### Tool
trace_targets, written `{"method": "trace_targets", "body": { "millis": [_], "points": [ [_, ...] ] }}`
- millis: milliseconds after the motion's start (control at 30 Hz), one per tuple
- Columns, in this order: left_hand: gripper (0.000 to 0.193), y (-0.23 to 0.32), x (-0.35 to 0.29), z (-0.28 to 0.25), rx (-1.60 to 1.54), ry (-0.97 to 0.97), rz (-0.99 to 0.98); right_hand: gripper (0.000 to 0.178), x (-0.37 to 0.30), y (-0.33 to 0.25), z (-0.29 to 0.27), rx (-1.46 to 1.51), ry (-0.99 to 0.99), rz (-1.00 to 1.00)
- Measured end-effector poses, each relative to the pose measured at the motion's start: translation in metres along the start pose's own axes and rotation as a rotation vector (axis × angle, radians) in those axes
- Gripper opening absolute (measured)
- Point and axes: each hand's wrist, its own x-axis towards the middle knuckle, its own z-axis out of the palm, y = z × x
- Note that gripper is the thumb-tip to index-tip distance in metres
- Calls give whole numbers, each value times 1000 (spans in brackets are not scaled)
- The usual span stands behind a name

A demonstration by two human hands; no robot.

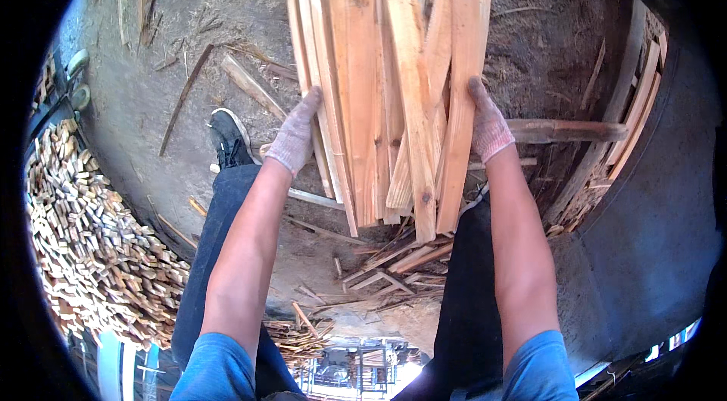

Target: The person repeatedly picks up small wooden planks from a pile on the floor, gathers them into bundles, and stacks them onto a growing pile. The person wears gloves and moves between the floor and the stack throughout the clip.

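Between my two gloved hands lies a bundle of long wooden boards [361,90], reaching up past the top edge of the head view. My left hand [295,134] presses against the bundle's left side, its fingers partly hidden under the boards. On the opposite side my right hand [488,124] grips the bundle's right edge, thumb along the outer board. One knotty board [413,60] lies slantwise on top of the others. Both gloves are pale knit with darker, dirty fingers.
A large stack of cut wood [98,242] stands at the left. Loose wood strips [185,102] and scraps [401,268] litter the dirt floor. A wooden bar [568,131] juts out at the right, by more boards [640,109]. My shoe [227,137] is below the left-hand strips.
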Motion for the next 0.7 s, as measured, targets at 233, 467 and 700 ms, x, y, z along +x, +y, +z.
{"method": "trace_targets", "body": {
  "millis": [233, 467, 700],
  "points": [
    [77, 3, -8, 14, 316, -131, 195, 78, -15, 12, 24, -312, -11, -36],
    [111, 1, 22, 6, -143, -164, 90, 76, 13, 26, 5, 17, -38, -25],
    [104, 22, -16, 5, 228, -282, -22, 84, 18, 36, -3, 64, -83, -64]
  ]
}}
